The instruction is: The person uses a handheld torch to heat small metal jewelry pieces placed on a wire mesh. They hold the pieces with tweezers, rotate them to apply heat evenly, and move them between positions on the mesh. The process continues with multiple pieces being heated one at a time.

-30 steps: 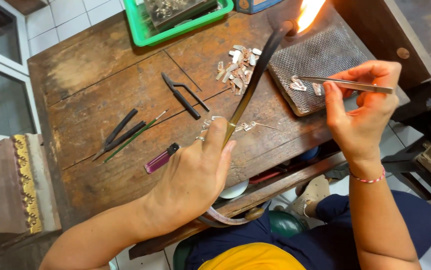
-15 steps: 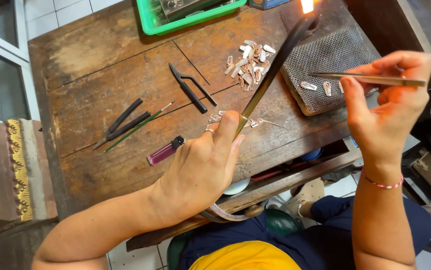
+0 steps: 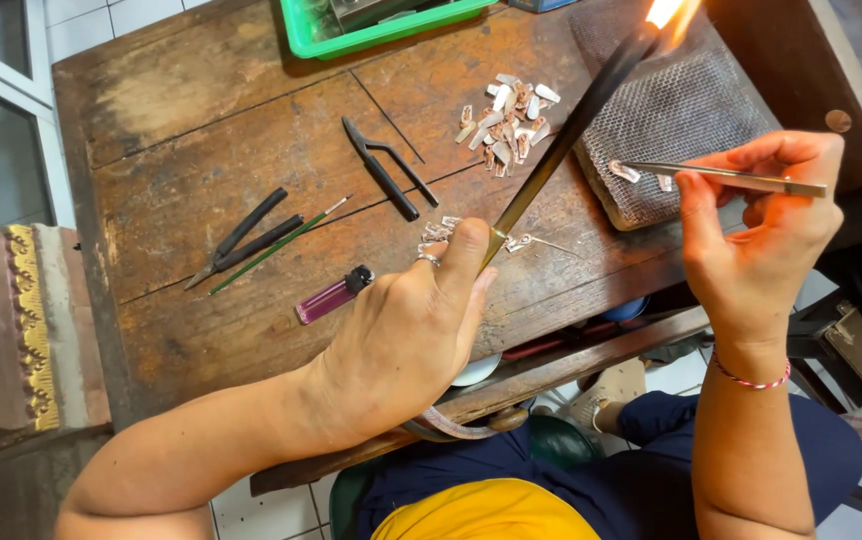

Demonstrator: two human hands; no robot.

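— What's your left hand (image 3: 406, 340) doing?

— It's clenched round the torch (image 3: 561, 140). The black tube runs up toward one o'clock, and its flame (image 3: 669, 12) burns at the top edge, over the far end of the mesh pad (image 3: 681, 120).

— And on the counter (image 3: 201, 110)?

— Left to right: pliers (image 3: 243, 238) and a thin brush (image 3: 276, 245) at nine o'clock of my left hand, a purple lighter (image 3: 331, 295) just beside it, black tweezers (image 3: 386, 168) at twelve, then a heap of small metal pieces (image 3: 511, 118).

— Your right hand (image 3: 756, 235)?

— Pinching steel tweezers (image 3: 721, 177), tips pointing to nine o'clock, at a small piece (image 3: 623, 171) on the pad's near edge.

— Which step is this?

— Heating, I'd judge: piece steadied, flame not on it yet. Next I'd have to tilt the flame down to the piece while the tweezers stay put.
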